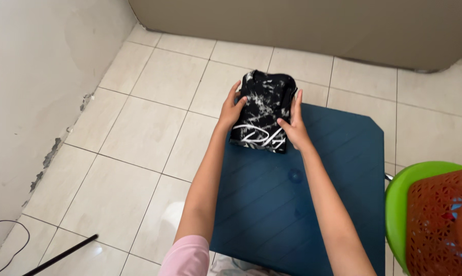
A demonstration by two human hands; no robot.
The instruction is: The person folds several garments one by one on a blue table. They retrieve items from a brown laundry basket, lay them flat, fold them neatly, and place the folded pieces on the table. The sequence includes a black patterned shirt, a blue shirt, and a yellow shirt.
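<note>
Holding: folded black-and-white patterned garment point(264, 112), at 12 o'clock edge of blue plastic table point(302, 204)
Left hand point(232, 110): fingers clasping garment's left side
Right hand point(294, 128): fingers clasping its right side
Orange basket point(438, 225): 4 o'clock

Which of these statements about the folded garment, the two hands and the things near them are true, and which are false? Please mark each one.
1. Both hands hold the folded black garment with white marks, left hand and right hand at its sides. True.
2. The garment lies in the middle of the table. False: it is at the far corner of the dark blue table.
3. The orange basket is at the right edge. True.
4. The floor is wooden. False: pale tiled floor.
</note>
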